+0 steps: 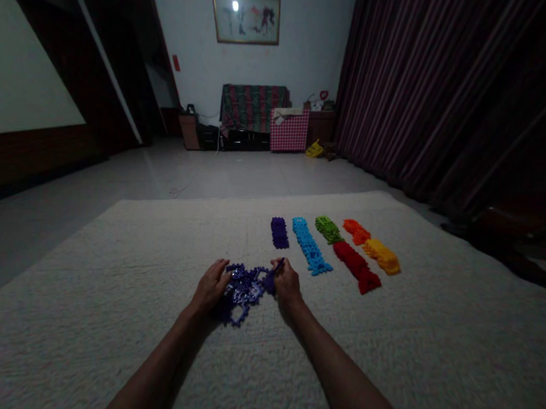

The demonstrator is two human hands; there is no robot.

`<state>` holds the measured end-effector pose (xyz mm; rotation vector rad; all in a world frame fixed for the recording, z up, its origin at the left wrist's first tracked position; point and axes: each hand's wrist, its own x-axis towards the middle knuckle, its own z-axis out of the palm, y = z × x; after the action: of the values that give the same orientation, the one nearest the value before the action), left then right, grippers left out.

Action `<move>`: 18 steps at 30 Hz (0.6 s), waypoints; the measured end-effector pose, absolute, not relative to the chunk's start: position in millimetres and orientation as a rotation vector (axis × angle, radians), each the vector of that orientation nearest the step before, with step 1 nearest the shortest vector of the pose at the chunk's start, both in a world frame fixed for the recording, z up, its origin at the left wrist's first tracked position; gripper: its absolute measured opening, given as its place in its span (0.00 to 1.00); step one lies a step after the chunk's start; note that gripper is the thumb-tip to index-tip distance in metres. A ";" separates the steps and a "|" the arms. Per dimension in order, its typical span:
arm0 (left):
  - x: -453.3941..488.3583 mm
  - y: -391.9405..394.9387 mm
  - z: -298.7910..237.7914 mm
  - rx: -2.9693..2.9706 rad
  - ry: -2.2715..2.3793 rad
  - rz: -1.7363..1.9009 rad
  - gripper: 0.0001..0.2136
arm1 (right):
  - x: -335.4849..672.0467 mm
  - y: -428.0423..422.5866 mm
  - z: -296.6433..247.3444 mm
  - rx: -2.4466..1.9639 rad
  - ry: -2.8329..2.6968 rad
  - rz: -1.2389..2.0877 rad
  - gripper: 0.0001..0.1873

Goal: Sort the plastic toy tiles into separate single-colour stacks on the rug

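On mat (pixel 108 292): left hand (pixel 211 285) at purple pieces (pixel 243 288).

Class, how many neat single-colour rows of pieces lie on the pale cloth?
6: purple row at left; light blue row right of it; green row next, with the red row nearer; orange row farther right, with the yellow row nearer. None seem hidden.

The pile (pixel 245 285) is purple; the rows (pixel 306 243) are purple, blue, green, red, orange and yellow.

Glossy, purple, toothed plastic pieces (pixel 247 282) on rough, quilted, cream cloth mat (pixel 120 306); smooth, grey floor (pixel 251 175) with faint sheen beyond mat
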<state>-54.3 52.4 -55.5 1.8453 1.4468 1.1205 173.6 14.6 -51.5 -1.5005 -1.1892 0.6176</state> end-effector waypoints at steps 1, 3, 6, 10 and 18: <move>-52.2 46.9 -60.2 1.914 1.481 1.134 0.19 | 168.5 11.1 -53.0 -1.501 -1.195 0.606 0.13; -44.9 38.2 -68.6 2.022 1.526 1.154 0.18 | 157.3 5.2 -57.4 -1.502 -1.219 0.546 0.14; -29.4 32.0 -76.6 2.097 1.546 1.191 0.18 | 140.8 0.8 -65.3 -1.554 -1.285 0.362 0.16; -9.4 37.9 -78.8 2.070 1.578 1.246 0.17 | 127.4 4.3 -72.2 -1.664 -1.343 0.211 0.18; 17.0 64.8 -72.1 1.968 1.598 1.243 0.15 | 127.2 24.8 -71.1 -1.684 -1.373 0.219 0.19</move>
<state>17.0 64.8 -72.1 1.9682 1.5980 1.2433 127.2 24.8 -71.1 -1.6839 -1.3726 0.2194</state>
